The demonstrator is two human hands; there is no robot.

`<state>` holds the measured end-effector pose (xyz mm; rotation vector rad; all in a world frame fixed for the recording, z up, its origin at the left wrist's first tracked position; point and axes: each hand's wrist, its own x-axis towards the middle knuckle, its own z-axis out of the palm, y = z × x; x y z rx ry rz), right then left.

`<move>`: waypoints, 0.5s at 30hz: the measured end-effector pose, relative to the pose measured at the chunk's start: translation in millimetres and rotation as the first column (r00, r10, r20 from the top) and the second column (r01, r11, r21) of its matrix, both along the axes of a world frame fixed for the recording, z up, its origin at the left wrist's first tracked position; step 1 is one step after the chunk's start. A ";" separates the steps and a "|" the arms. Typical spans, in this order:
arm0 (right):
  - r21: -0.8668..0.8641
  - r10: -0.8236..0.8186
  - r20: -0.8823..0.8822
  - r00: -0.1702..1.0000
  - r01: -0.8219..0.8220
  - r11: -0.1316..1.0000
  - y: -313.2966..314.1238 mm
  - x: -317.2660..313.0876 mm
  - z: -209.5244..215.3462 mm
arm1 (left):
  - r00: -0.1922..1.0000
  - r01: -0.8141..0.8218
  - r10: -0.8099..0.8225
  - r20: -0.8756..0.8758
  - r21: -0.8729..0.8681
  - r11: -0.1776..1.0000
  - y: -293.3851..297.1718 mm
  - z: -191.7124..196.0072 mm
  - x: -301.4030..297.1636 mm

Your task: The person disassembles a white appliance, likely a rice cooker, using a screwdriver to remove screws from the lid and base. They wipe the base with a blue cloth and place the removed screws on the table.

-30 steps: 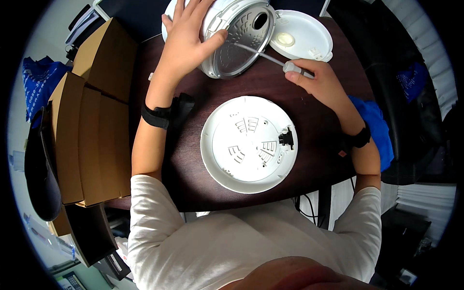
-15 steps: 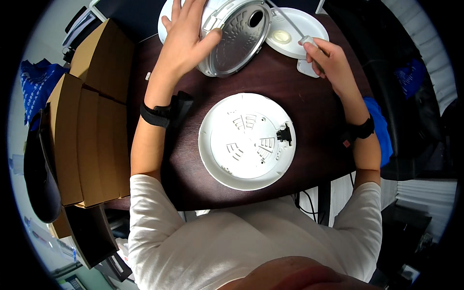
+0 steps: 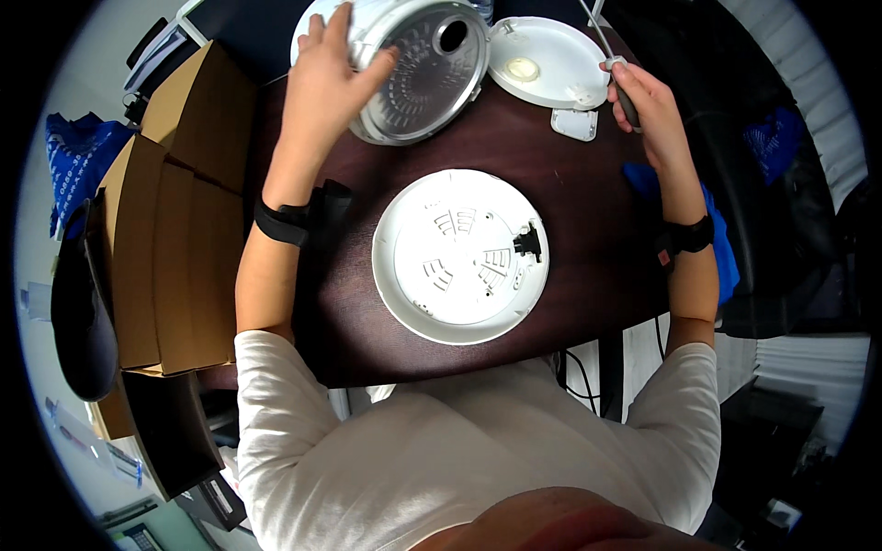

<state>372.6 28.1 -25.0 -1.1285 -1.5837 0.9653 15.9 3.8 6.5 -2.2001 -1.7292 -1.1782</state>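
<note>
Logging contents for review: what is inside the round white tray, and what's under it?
Inside the round white tray are a black fitting near its right rim and groups of slots. The tray hides the tabletop beneath, so whatever lies under it cannot be seen.

1. Left hand (image 3: 323, 92): fingers (image 3: 338, 28) splayed, thumb (image 3: 377, 67) apart, back upward.
2. Right hand (image 3: 654, 106): curled in a grip.
3. Left forearm (image 3: 267, 286): extended forward, tilted slightly right.
4. Right forearm (image 3: 694, 285): extended forward, tilted slightly left.
</note>
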 end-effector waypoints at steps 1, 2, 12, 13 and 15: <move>0.004 -0.011 0.019 1.000 0.011 1.000 -2.3 1.4 -0.5 | 1.000 0.007 -0.007 0.028 0.018 1.000 0.6 1.6 -3.9; 0.001 -0.017 0.070 0.997 0.017 1.000 -3.5 5.9 -2.4 | 0.999 -0.006 0.005 0.048 0.026 1.000 2.8 2.4 -10.6; -0.022 -0.045 0.577 0.816 0.070 0.997 -72.8 40.4 -47.1 | 0.930 -0.109 0.114 0.349 -0.034 0.993 16.8 -5.8 -79.6; -0.035 -0.023 0.583 0.812 0.053 0.998 -80.4 39.4 -51.9 | 0.922 -0.123 0.127 0.367 -0.034 0.992 16.2 -5.5 -84.3; -0.020 -0.059 0.626 0.778 0.092 0.996 -90.7 41.8 -61.1 | 0.918 -0.153 0.171 0.358 -0.080 0.985 26.9 -7.3 -104.4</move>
